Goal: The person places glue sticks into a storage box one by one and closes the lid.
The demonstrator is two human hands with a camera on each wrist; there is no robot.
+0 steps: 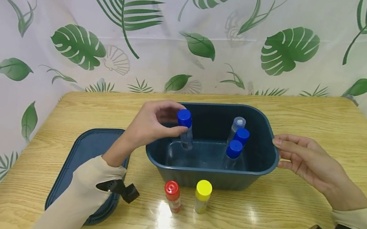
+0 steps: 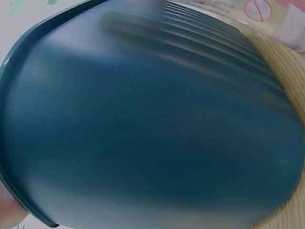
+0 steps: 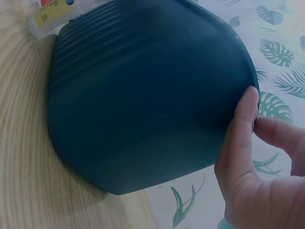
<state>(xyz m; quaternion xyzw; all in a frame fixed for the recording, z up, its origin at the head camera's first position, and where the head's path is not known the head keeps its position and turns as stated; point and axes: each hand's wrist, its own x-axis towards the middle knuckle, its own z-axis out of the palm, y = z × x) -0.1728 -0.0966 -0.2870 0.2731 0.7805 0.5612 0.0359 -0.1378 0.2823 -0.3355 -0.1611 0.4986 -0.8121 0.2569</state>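
Pinched between thumb and fingers of the left hand [image 1: 153, 124]: one clear bottle with a blue cap [image 1: 184, 128], held upright by its neck just under the cap, inside the left end of the dark teal tub [image 1: 177, 166]. Whether its base touches the tub floor cannot be told.

Right hand [image 1: 304, 160]: fingers fairly straight, laid against the right end of the tub at its rim; the right wrist view shows the thumb [image 3: 240, 124] pressed on the tub's outer wall [image 3: 143, 105], fingers behind the rim.

Tub: rectangular, ribbed along its upper wall, standing on the wooden table [image 1: 293, 225], centre of the scene. The left wrist view shows only its blurred outer wall [image 2: 143, 124].

Contents, right half of tub: two more blue-capped bottles [image 1: 233, 154], close together, and behind them one clear bottle with a pale cap [image 1: 237, 126], all upright or slightly leaning.

Near side of tub, on the table: red-capped bottle [image 1: 172, 196] and yellow-capped bottle [image 1: 202, 196], standing side by side, just apart.

Left of tub: flat dark teal lid [image 1: 94, 149], lying on the table under the left forearm.

Far side: leaf-print cloth backdrop [image 1: 192, 36].
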